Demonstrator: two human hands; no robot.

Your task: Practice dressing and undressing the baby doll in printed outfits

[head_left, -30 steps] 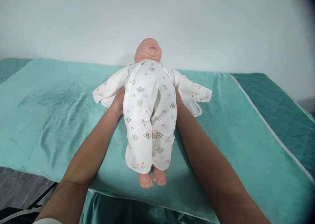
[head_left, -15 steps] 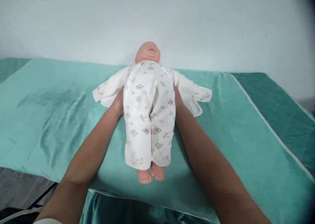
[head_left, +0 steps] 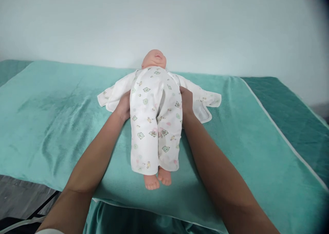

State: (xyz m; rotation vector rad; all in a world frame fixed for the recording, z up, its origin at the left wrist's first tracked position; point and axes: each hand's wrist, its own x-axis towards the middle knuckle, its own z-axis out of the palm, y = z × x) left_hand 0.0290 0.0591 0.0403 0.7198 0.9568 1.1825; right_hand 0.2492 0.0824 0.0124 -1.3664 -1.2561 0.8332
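Observation:
A baby doll (head_left: 154, 117) in white printed trousers lies on its back on a teal blanket (head_left: 51, 117), head toward the wall and bare feet toward me. A white printed jacket (head_left: 203, 102) is spread open under it, its sleeves out to both sides. My left hand (head_left: 123, 105) is pressed against the doll's left flank, fingers tucked behind the body. My right hand (head_left: 186, 101) grips the opposite flank at the waist. Both hands hold the doll's torso between them.
The blanket covers a bed that runs against a pale wall. A darker green quilted cover (head_left: 295, 117) shows at the right, beyond a white-piped edge. Grey floor and a dark cable (head_left: 41, 206) lie at the lower left.
The doll has come down and tilted back: its head sits lower and its torso lies flatter on the blanket. My hands lowered with it, and my right hand shows more at its side.

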